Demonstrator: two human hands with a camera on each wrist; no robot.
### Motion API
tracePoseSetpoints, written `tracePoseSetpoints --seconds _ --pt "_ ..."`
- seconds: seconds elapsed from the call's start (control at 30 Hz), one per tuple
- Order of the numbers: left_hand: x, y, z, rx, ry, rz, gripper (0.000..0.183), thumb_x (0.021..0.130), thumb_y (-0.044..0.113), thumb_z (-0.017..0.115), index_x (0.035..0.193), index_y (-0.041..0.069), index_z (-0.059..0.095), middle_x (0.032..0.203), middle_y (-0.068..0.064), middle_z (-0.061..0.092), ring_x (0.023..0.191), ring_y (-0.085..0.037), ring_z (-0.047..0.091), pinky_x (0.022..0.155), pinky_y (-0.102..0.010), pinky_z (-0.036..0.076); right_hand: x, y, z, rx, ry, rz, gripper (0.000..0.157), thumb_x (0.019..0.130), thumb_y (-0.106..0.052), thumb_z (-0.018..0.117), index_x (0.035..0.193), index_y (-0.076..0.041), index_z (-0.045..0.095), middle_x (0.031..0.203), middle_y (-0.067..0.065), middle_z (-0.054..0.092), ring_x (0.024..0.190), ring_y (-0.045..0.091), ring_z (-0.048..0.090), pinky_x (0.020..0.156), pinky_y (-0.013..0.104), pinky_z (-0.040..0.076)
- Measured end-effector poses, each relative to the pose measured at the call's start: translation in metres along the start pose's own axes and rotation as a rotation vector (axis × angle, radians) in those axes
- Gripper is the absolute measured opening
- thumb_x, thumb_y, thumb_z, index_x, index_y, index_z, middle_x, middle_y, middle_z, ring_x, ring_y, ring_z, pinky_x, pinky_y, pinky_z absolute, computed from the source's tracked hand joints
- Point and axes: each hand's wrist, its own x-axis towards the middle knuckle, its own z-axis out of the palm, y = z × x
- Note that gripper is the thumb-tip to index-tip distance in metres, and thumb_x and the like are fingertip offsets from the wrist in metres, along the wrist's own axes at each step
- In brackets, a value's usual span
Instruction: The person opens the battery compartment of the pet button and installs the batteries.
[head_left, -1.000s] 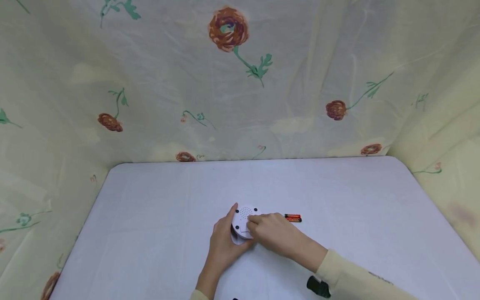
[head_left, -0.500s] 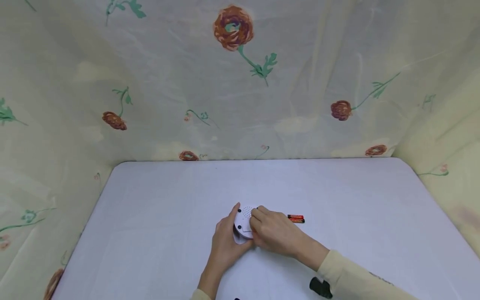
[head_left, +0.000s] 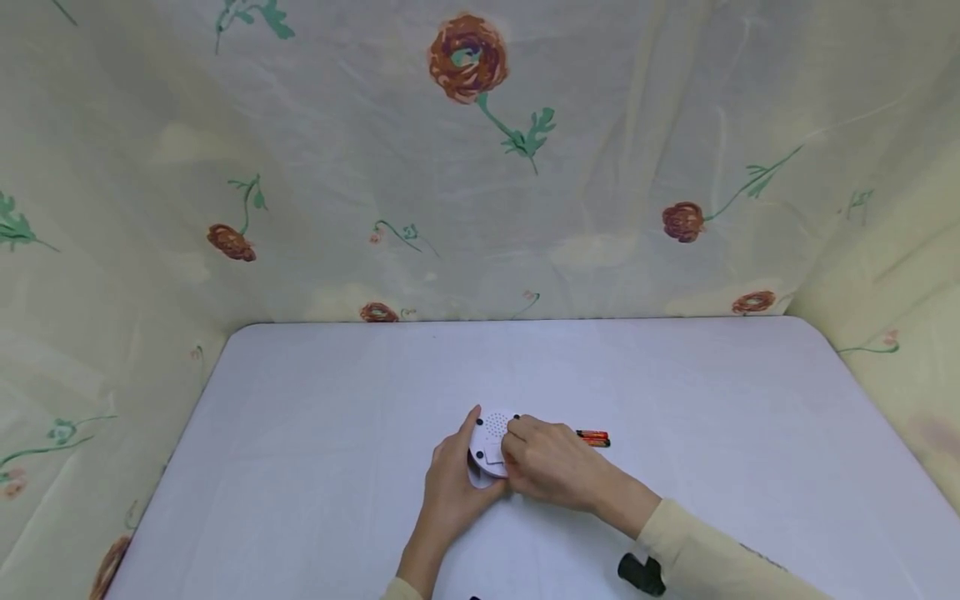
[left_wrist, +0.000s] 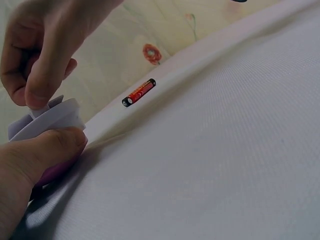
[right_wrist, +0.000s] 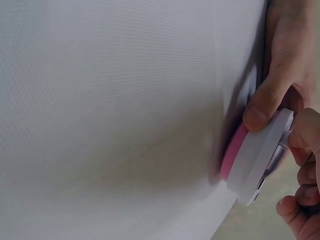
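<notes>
My left hand (head_left: 453, 492) grips a round white device (head_left: 493, 423) by its rim, thumb on the near side. Its perforated underside, with small dark feet, faces up; the right wrist view shows a pink lower part (right_wrist: 234, 152). My right hand (head_left: 551, 467) pinches the battery cover (head_left: 493, 454), which stands tilted up from the underside; the fingers hide part of it. Right of that hand, red-and-black batteries (head_left: 594, 438) lie side by side on the table. One battery (left_wrist: 139, 93) shows in the left wrist view.
A white cloth covers the table (head_left: 337, 392). Flowered curtains (head_left: 322, 167) hang behind it and along both sides. A black object (head_left: 641, 575) sits beside the right sleeve (head_left: 712, 550).
The right hand's fingers have shifted slightly on the device, and the battery cover has tilted up from the underside. The left hand keeps its grip. The view has swung slightly left.
</notes>
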Motion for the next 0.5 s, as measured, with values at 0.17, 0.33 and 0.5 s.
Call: tracePoseSetpoints --seconds 0.17,0.33,0.5 --pt "0.0 0.002 0.0 -0.004 0.0 -0.009 0.099 0.065 0.034 0.084 0.148 0.022 0.031 0.138 -0.002 0.053 0.122 -0.029 0.051 0.099 -0.048 0.044 -0.002 -0.001 -0.004 0.031 -0.014 0.012 0.006 0.074 -0.016 0.068 0.075 -0.015 0.062 0.07 -0.008 0.047 0.064 0.003 0.04 0.049 0.013 0.038" --pt "-0.001 0.002 -0.001 0.004 0.012 0.001 0.101 0.063 0.033 0.086 0.148 0.021 0.032 0.136 -0.004 0.055 0.12 -0.03 0.052 0.097 -0.048 0.045 -0.006 -0.006 -0.007 0.043 0.015 0.024 0.005 0.073 -0.016 0.068 0.074 -0.015 0.063 0.068 -0.009 0.044 0.062 0.001 0.037 0.048 0.01 0.035" --pt "-0.002 0.002 0.0 0.008 0.023 0.016 0.102 0.062 0.031 0.087 0.147 0.02 0.032 0.135 -0.004 0.056 0.118 -0.03 0.053 0.095 -0.048 0.046 -0.014 -0.013 -0.009 0.024 0.057 0.045 0.011 0.069 -0.015 0.07 0.072 -0.016 0.06 0.067 -0.009 0.045 0.06 0.002 0.039 0.047 0.011 0.032"
